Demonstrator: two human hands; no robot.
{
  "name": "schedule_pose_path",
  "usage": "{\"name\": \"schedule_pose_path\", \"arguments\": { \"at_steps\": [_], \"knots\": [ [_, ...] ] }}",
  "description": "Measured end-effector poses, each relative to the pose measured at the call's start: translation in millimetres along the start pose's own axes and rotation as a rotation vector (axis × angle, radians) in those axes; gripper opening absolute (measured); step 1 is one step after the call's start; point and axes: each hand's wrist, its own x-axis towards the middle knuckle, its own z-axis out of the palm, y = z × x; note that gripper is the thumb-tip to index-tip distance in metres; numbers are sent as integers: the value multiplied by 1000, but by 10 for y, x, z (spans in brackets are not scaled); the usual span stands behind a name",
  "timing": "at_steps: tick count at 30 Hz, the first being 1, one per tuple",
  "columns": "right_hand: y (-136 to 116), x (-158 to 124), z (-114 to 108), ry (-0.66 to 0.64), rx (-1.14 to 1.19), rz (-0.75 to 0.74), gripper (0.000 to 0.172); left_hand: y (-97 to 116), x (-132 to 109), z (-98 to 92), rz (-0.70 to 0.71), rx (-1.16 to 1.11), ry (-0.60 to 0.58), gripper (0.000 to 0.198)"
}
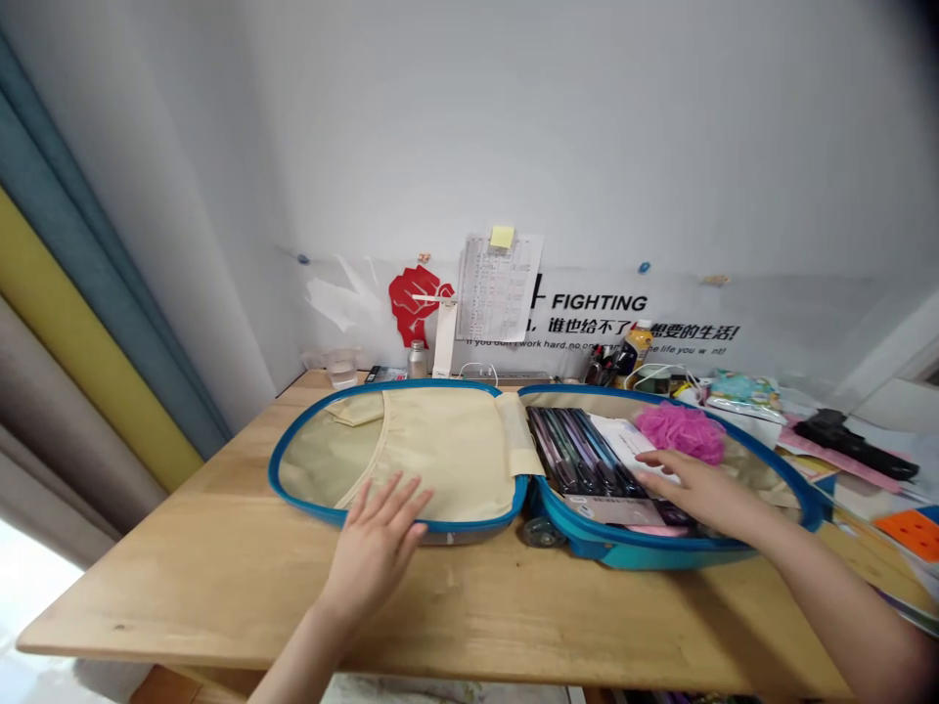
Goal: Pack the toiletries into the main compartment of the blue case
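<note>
Reaching into the case point(447, 440), I judge, with both grips released.
Left hand point(380, 538) meets rim point(469, 526); right hand point(700, 491), near pack point(576, 450), needs closing to grasp.

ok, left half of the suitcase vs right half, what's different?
- Contents: the left half shows a cream fabric panel with a curved edge; the right half holds a pink puff and a pack of slim items.
- Hands: the left hand is at the left half's front rim; the right hand is over the right half's contents.

Shared: blue rims, both lying open on the table.
</note>
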Motion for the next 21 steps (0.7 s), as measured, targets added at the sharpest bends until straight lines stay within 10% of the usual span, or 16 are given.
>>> {"name": "schedule_pose_path", "arguments": {
  "at_steps": [7, 16, 21],
  "knots": [
    [-138, 349, 250, -61, -92, 3, 48, -726, -375, -90, -302, 107, 102, 44],
    [-10, 516, 391, 17, -86, 4, 38, -768, -441, 3, -335, 44, 169, 43],
    [122, 634, 360, 269, -70, -100, 27, -757, -463, 2, -344, 26, 162, 42]
  ]
}}
